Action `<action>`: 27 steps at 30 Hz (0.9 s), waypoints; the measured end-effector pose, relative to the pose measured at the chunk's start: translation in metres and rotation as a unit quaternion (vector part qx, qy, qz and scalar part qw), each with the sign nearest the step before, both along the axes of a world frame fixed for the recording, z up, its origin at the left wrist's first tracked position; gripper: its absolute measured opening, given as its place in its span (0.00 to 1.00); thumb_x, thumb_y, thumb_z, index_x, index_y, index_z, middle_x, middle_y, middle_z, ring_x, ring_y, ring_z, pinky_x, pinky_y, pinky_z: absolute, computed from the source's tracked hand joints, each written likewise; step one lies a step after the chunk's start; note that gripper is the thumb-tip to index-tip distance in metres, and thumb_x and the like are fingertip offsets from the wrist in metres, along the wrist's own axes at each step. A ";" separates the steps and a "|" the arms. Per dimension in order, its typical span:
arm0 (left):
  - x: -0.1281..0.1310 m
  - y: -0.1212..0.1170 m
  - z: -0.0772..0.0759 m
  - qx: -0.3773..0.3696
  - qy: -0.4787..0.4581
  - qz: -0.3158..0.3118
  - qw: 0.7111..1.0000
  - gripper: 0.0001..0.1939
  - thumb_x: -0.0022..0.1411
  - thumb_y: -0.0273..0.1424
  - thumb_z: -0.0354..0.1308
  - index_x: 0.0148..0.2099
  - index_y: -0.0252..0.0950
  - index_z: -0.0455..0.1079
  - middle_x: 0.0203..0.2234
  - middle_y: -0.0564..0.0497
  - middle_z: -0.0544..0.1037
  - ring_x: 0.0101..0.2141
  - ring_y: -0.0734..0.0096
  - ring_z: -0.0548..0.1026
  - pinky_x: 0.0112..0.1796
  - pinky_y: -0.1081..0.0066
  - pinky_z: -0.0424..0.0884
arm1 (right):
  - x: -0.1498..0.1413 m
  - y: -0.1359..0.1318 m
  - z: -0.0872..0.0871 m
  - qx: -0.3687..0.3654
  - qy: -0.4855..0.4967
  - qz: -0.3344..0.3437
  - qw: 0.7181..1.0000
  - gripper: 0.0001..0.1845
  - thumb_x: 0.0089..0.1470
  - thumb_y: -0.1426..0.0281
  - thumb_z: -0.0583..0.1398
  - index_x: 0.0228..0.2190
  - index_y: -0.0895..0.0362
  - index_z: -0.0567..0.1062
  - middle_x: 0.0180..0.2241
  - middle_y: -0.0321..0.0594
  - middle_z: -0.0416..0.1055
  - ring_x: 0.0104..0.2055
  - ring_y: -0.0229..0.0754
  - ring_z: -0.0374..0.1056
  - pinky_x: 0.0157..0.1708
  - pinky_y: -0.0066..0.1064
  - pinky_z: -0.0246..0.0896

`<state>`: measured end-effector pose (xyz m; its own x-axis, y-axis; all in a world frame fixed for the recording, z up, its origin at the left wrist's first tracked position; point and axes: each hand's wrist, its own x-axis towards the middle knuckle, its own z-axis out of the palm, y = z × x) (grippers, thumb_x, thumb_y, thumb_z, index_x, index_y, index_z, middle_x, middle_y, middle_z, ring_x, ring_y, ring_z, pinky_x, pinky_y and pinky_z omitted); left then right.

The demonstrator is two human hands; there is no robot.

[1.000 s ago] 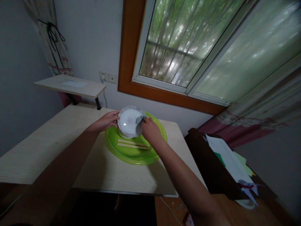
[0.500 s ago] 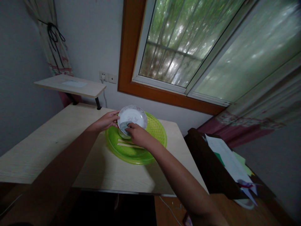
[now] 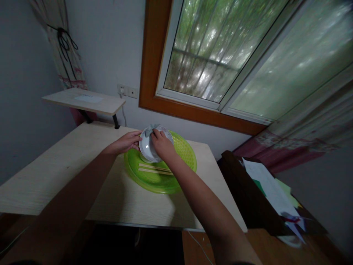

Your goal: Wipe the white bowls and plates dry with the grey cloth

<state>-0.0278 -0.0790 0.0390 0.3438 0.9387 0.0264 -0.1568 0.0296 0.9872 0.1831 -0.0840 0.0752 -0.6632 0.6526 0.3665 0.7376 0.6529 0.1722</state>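
My left hand [image 3: 128, 142] grips the left rim of a white plate [image 3: 149, 149] with a greyish patterned edge, holding it tilted towards me. In my right hand [image 3: 162, 144] is a bunched grey-green cloth [image 3: 151, 130], pressed against the plate's far upper edge. The right fingers cover part of the plate's inside. Below the plate stands a green tray [image 3: 162, 187] with a woven-looking pattern. A pair of light wooden chopsticks [image 3: 154, 169] lies on it. Another pale dish, mostly hidden, shows just under the plate's lower rim.
The tray rests on a light wooden desk [image 3: 132, 209]. A small raised shelf [image 3: 85, 101] with a paper on it stands at the back left. Beyond the desk are a wall socket [image 3: 127, 91] and a wood-framed window. Papers [image 3: 270, 187] lie on a dark cabinet to the right.
My right hand has moved the cloth from the plate's lower left part up to its far edge. The left hand keeps its grip, and the plate's tilt has changed a little.
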 end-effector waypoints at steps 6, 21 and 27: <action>-0.002 -0.001 -0.001 0.006 -0.008 0.012 1.000 0.33 0.58 0.31 0.62 0.65 0.33 0.64 0.37 0.46 0.80 0.29 0.72 0.77 0.30 0.73 0.76 | 0.020 0.004 -0.003 0.025 0.012 -0.090 0.996 0.19 0.66 0.76 0.47 0.53 0.64 0.71 0.58 0.55 0.63 0.52 0.54 0.60 0.48 0.42 0.66; 0.000 -0.001 -0.002 0.007 -0.001 0.042 0.999 0.32 0.57 0.31 0.63 0.63 0.34 0.66 0.39 0.45 0.80 0.29 0.74 0.76 0.30 0.73 0.77 | 0.052 -0.035 -0.013 -0.114 -0.039 -0.042 0.992 0.12 0.61 0.74 0.55 0.41 0.63 0.78 0.44 0.54 0.72 0.48 0.51 0.63 0.51 0.42 0.61; 0.000 -0.001 -0.003 0.015 -0.007 0.062 0.998 0.33 0.57 0.29 0.61 0.65 0.35 0.63 0.42 0.45 0.79 0.30 0.74 0.76 0.30 0.73 0.76 | 0.045 -0.034 -0.013 -0.127 -0.016 0.011 0.992 0.13 0.63 0.73 0.56 0.45 0.60 0.78 0.44 0.49 0.72 0.47 0.48 0.65 0.53 0.39 0.59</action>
